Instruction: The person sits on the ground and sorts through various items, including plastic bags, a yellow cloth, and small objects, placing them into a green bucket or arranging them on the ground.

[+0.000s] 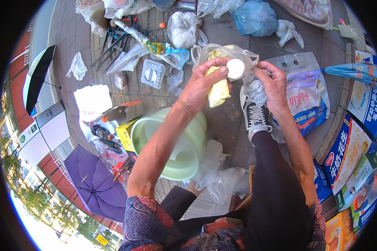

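My left hand [212, 78] is closed around a crumpled piece of pale yellow paper or film [219, 91], and its thumb presses a round white object [236, 69] at the upper edge. My right hand [271, 81] pinches a thin clear plastic bag [248, 58], with a grey, crumpled bundle [258, 89] hanging under the fingers. The bag spreads between both hands, and more yellow material shows inside it. Below the hands are a sneaker [256, 114] and a pale green plastic bucket [169, 144].
Tied plastic bags, including a blue one [254, 17], lie beyond my hands. A clear plastic clamshell box [153, 73] and a folded metal frame [116, 44] are at the left. A purple umbrella [95, 185] stands lower left. Printed cartons [348, 150] line the right side.
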The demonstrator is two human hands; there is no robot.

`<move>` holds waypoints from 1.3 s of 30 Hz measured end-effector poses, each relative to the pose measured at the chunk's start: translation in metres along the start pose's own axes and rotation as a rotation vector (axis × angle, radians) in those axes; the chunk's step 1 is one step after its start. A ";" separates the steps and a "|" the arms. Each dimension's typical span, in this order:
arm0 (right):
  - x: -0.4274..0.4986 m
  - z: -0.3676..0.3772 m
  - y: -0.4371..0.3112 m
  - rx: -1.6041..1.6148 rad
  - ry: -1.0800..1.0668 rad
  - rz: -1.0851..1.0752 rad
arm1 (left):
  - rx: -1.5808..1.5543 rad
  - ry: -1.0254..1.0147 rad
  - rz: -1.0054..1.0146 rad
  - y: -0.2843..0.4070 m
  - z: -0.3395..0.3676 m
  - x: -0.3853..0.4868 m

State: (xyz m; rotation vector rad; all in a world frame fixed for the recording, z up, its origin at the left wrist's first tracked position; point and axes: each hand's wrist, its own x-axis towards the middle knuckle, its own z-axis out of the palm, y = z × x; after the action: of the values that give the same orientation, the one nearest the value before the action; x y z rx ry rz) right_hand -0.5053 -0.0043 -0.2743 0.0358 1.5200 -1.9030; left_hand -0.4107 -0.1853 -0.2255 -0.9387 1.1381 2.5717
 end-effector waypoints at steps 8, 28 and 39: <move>-0.001 0.001 0.001 -0.017 -0.006 -0.008 | 0.029 0.012 0.016 -0.003 -0.003 0.004; -0.001 0.003 -0.002 -0.024 0.045 -0.065 | 0.606 0.162 0.428 -0.001 0.018 -0.009; -0.017 0.007 -0.025 0.192 -0.187 0.296 | 1.221 0.133 0.987 -0.009 0.027 -0.019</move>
State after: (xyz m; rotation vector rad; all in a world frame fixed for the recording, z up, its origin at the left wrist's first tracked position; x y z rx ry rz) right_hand -0.5029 -0.0007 -0.2435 0.1563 1.1360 -1.7533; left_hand -0.4051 -0.1583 -0.2051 -0.1975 3.1470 1.4849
